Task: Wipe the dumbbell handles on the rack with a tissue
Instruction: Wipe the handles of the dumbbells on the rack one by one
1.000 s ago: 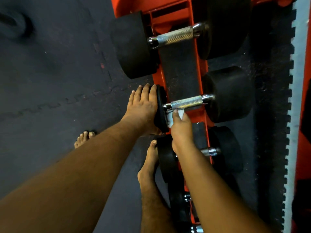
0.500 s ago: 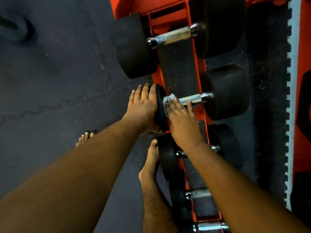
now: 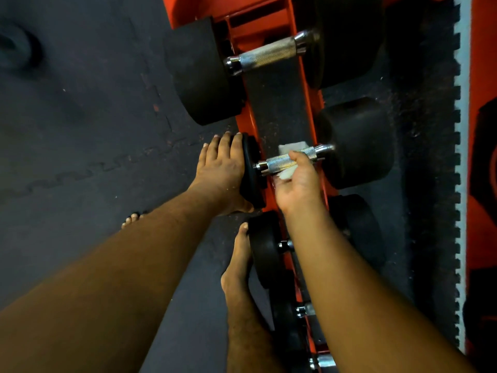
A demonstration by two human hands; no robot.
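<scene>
Head view: at frame centre, the right hand (image 3: 297,181) wraps a white crumpled tissue (image 3: 291,146) under the knurled chrome dumbbell handle (image 3: 285,160), on the orange steel rack (image 3: 269,30). The left hand (image 3: 220,168) lies flat and open against the black end plate (image 3: 251,168), probably to stop it rolling.

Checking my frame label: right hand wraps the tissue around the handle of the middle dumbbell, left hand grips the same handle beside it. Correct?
Not quite. In the head view the left hand lies flat against the outer face of that dumbbell's near weight plate, not on the handle. The rest holds: the right hand wraps the tissue around the handle.
</scene>
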